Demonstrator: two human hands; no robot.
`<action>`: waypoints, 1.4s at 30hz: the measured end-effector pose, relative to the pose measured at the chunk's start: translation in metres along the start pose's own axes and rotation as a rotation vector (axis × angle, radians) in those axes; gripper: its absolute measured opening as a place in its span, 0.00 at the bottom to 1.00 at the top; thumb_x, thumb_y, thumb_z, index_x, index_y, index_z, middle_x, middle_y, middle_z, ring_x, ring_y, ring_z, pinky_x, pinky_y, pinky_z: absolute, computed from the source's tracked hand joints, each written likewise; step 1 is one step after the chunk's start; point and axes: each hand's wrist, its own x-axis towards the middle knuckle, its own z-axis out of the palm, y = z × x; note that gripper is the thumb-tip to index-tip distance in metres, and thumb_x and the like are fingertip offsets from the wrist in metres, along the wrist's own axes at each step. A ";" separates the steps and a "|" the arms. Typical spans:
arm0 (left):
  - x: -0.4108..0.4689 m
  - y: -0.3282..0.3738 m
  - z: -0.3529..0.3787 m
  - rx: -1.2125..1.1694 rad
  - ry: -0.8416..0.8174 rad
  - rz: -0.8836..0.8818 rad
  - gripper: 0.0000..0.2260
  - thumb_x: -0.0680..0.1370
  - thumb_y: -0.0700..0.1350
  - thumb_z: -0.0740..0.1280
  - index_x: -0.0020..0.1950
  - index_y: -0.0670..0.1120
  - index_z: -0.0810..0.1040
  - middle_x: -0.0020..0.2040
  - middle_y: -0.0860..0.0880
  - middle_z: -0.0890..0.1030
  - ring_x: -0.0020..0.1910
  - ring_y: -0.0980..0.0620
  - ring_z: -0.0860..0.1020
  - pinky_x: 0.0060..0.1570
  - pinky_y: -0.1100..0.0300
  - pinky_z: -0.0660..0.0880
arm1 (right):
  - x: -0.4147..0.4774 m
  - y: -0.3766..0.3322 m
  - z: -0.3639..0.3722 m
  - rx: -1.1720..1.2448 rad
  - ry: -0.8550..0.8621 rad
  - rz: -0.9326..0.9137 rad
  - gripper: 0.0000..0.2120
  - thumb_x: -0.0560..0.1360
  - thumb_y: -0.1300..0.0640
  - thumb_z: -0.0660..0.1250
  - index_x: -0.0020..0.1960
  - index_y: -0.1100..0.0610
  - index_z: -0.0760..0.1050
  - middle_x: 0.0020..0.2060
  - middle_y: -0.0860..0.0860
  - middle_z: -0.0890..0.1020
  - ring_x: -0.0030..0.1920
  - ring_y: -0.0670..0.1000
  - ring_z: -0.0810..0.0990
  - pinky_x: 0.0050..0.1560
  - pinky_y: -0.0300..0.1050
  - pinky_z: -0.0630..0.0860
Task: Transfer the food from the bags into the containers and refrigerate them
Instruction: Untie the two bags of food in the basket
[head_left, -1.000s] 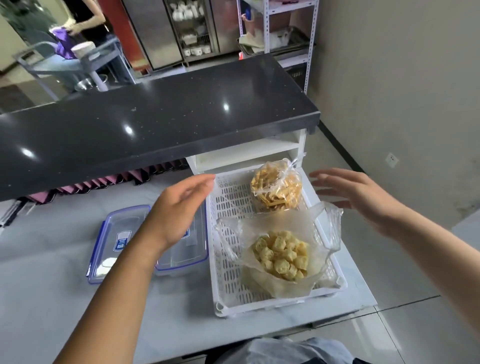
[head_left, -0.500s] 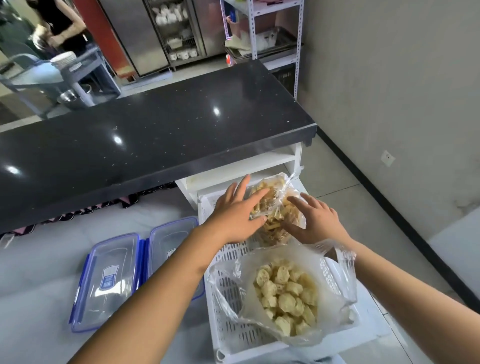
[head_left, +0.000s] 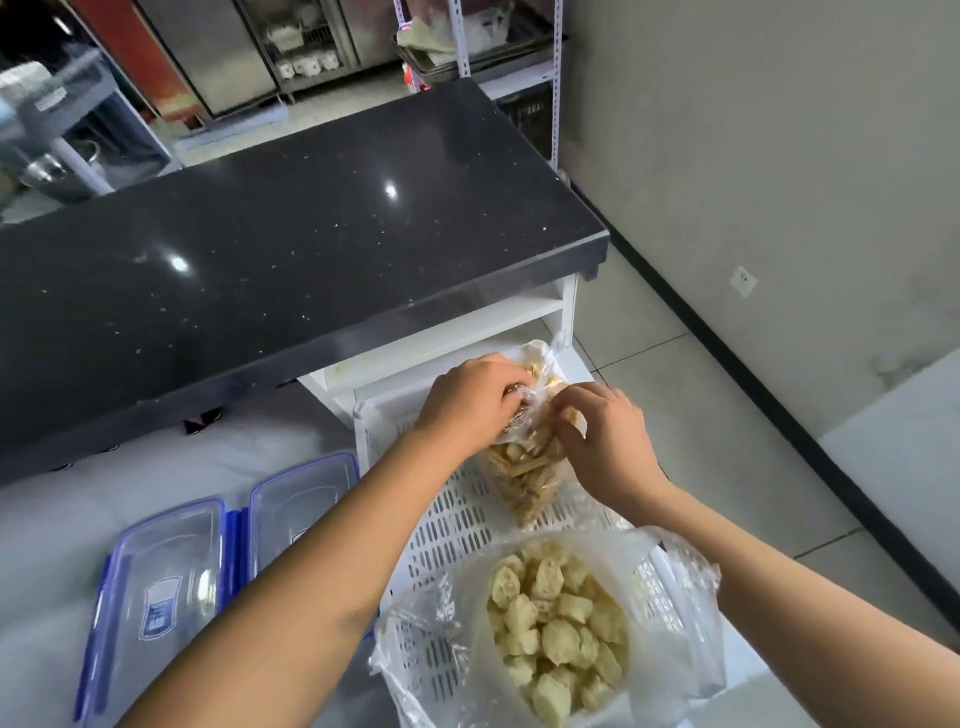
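A clear bag of yellow-brown food strips (head_left: 524, 475) lies at the far end of a white slotted basket (head_left: 457, 525). My left hand (head_left: 467, 405) grips the bag's knotted top from the left. My right hand (head_left: 605, 441) pinches the plastic at the same top from the right. Nearer me in the basket sits an open bag of pale tofu puffs (head_left: 556, 629). Two clear containers with blue-rimmed lids (head_left: 171, 587) lie side by side on the grey counter, left of the basket.
A raised black stone countertop (head_left: 291, 244) runs across behind the work surface, with a white shelf (head_left: 467, 322) under its right end. The grey counter (head_left: 47, 545) extends left. To the right are tiled floor and a wall. Steel fridges stand far back.
Both hands have moved in from apart and closed on the top of the far bag. The camera has come closer and looks further down.
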 end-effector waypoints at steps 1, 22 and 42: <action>-0.003 -0.002 0.000 -0.027 0.030 -0.006 0.11 0.80 0.46 0.66 0.59 0.56 0.83 0.56 0.54 0.82 0.53 0.48 0.79 0.52 0.53 0.76 | -0.001 0.000 0.000 0.034 0.015 -0.011 0.05 0.76 0.61 0.68 0.50 0.53 0.80 0.52 0.49 0.80 0.52 0.56 0.76 0.56 0.55 0.72; -0.080 -0.031 0.007 -0.572 0.374 -0.251 0.11 0.77 0.36 0.70 0.56 0.46 0.85 0.52 0.50 0.83 0.50 0.54 0.81 0.56 0.62 0.77 | 0.005 -0.003 -0.022 0.213 -0.090 -0.059 0.04 0.78 0.60 0.68 0.50 0.52 0.77 0.53 0.47 0.74 0.49 0.50 0.80 0.53 0.46 0.79; -0.036 0.004 -0.030 -0.222 0.333 -0.178 0.07 0.78 0.48 0.70 0.54 0.53 0.86 0.48 0.52 0.87 0.49 0.49 0.82 0.49 0.55 0.78 | 0.039 -0.030 -0.024 0.068 0.066 -0.278 0.04 0.74 0.58 0.73 0.46 0.58 0.86 0.44 0.51 0.84 0.41 0.53 0.81 0.43 0.51 0.79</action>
